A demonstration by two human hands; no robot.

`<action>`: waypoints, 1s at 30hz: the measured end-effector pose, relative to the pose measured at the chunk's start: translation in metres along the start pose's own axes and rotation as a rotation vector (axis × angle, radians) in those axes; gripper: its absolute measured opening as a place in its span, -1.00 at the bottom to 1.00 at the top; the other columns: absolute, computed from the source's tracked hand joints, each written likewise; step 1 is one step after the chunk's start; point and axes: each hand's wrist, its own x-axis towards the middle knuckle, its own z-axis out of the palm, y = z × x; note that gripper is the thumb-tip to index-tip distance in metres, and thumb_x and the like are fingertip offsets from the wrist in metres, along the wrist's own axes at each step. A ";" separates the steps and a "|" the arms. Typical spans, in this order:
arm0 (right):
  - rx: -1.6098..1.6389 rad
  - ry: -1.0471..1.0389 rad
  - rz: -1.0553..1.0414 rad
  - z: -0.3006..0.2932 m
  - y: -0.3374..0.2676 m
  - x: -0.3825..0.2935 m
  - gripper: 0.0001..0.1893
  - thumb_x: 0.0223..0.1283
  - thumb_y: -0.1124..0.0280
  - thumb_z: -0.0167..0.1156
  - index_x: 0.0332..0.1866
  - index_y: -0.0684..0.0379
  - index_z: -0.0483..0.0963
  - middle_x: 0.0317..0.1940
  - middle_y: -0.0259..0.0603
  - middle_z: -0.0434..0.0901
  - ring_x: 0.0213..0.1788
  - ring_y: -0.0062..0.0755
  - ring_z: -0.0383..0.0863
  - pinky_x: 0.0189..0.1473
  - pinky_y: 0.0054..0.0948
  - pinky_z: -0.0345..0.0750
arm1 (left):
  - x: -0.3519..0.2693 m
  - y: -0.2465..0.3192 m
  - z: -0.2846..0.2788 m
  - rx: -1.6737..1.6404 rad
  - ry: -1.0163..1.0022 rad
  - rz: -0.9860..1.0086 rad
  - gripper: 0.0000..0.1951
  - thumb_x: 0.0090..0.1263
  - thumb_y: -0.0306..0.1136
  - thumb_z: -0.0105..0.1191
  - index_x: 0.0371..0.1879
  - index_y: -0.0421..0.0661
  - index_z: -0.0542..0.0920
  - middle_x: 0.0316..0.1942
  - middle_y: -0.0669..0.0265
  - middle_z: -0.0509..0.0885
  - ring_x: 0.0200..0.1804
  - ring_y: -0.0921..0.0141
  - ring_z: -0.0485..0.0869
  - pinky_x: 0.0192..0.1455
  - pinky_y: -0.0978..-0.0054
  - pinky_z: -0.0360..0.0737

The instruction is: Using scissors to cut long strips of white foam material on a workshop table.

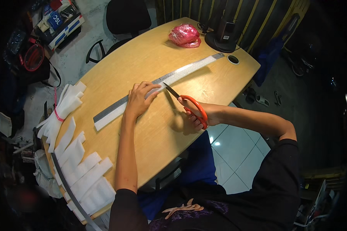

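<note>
A long metal ruler [111, 109] lies across the table, along a white foam strip [109, 117]. My left hand [140, 96] presses down on both near their middle, thumb and fingers spread. In my right hand [195, 114] are scissors [195, 101] with orange-red handles and dark blades. Their tips point at the strip's near edge, just right of my left fingertips; whether they touch the foam I cannot tell. Further left lie a bundle of white foam strips [56, 118] tied with pink string and several loose foam strips [86, 179], a dark curved band [66, 184] running over these.
On the wooden table [156, 156], a pink plastic bag [185, 36] sits at the far side, near a black monitor stand [222, 40] and a round cable hole [233, 59]. A black chair [127, 17] stands beyond the table's far edge.
</note>
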 end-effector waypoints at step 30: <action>0.085 0.061 0.189 0.013 -0.011 -0.023 -0.29 0.02 -0.59 -0.06 -0.59 -0.05 0.12 -0.71 -0.52 0.08 -0.73 -0.66 0.08 -0.70 -0.61 0.08 | -0.001 0.003 -0.003 -0.024 -0.014 -0.025 -0.73 0.34 -0.23 0.15 0.00 0.16 0.69 0.01 0.39 0.60 0.09 0.27 0.48 0.24 0.29 0.37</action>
